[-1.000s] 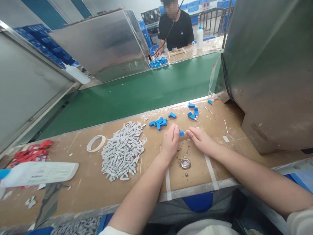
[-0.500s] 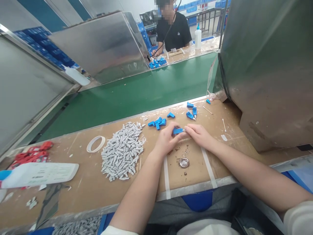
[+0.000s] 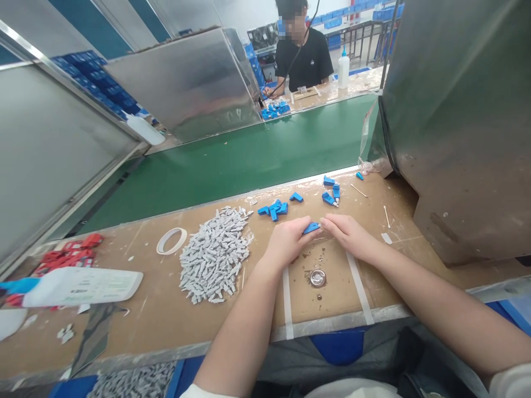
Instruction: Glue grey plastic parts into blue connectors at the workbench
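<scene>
Strips of white tape [image 3: 287,304] run up the brown-covered table [image 3: 157,312] from its near edge, with a small round metal dish [image 3: 318,278] between them. Beyond it, the left hand [image 3: 286,240] holds a blue piece [image 3: 311,228] between thumb and curled fingers, over the table. The right hand [image 3: 350,235] has its fingertips drawn close together just beside the piece's right end; whether they pinch anything, I cannot tell. The step in hand looks like fine two-handed work on that end, and the next move seems to call for a steady left grip and a light, exact right touch. The piece is small, bright blue and angular, its exposed end apparently notched, the rest covered by the fingers. Left of the hands lies a heap of grey pieces [image 3: 215,254]; farther back, loose blue parts [image 3: 274,210] lie clustered before the green belt [image 3: 232,157], and across it is a co-worker [image 3: 309,61]
</scene>
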Available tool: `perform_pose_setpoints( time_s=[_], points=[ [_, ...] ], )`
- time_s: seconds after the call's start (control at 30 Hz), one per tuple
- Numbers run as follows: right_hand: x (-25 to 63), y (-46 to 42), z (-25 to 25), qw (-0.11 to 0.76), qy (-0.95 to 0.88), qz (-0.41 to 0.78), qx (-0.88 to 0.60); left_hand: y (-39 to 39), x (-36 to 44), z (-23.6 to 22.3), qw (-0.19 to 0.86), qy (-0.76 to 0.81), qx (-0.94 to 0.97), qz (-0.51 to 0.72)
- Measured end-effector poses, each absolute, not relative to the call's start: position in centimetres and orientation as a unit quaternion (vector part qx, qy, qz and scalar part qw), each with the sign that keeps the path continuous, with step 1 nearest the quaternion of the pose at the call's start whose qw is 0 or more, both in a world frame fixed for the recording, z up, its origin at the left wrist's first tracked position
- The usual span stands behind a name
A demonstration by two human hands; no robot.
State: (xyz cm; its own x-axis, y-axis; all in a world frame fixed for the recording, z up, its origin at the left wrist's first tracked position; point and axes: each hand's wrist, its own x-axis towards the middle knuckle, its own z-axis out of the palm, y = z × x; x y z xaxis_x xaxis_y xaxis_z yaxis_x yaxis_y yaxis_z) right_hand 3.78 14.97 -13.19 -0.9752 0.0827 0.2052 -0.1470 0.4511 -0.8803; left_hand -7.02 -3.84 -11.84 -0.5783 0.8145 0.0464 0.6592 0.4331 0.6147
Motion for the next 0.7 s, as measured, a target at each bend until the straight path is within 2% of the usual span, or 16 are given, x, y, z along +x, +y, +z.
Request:
perform_pose_setpoints(
  time_s=[0.07,0.13,0.23,0.43,0.7],
  points=[
    [4.0,15.5,-12.9,0.132,-0.840,0.526,0.002,-4.2,-7.3,-11.4,0.205,0.810,0.429,0.344],
    [4.2,16.0,-12.6,0.160,-0.836,0.524,-0.007,-4.5,-7.8,-11.1,0.236,0.784,0.419,0.393],
    [4.4,16.0,-12.6,0.167,-0.862,0.478,0.030,-4.6,-8.2,-10.9,0.196,0.786,0.425,0.403],
    [4.3,15.5,-13.4,0.175,-0.917,0.345,0.097,-4.4,-8.0,-11.4,0.176,0.804,0.472,0.316],
    [4.1,15.7,-13.7,0.174,-0.939,0.267,0.128,-4.1,-7.5,-11.3,0.165,0.807,0.490,0.287]
  ],
)
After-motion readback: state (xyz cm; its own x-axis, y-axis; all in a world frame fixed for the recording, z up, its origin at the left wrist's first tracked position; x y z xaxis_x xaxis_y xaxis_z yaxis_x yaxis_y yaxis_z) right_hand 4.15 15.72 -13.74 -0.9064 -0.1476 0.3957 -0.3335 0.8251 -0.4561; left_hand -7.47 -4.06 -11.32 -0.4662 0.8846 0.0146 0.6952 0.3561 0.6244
